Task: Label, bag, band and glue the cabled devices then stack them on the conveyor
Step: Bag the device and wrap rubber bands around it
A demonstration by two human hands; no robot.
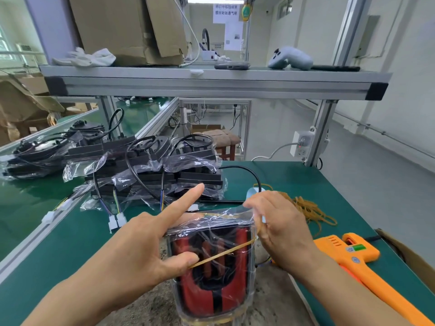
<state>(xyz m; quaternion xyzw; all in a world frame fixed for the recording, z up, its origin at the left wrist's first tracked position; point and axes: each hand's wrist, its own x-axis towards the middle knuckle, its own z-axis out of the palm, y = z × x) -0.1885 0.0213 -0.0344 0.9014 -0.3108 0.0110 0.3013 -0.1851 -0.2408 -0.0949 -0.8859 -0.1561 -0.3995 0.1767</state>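
Observation:
A red and black device in a clear plastic bag [211,278] stands upright on the green bench right in front of me. My left hand [146,245] holds its left side, thumb on the front, index finger pointing straight out. A tan rubber band [226,252] runs slantwise across the bag's front from that thumb up to my right hand [280,224], which pinches the band at the bag's upper right corner. More bagged devices with black cables [164,170] are stacked behind, at the conveyor's edge.
An orange glue gun [353,257] lies to the right, and a heap of loose rubber bands [310,210] lies beyond my right hand. The green conveyor [28,208] runs along the left with another bagged stack [35,156]. An aluminium shelf [211,85] spans overhead.

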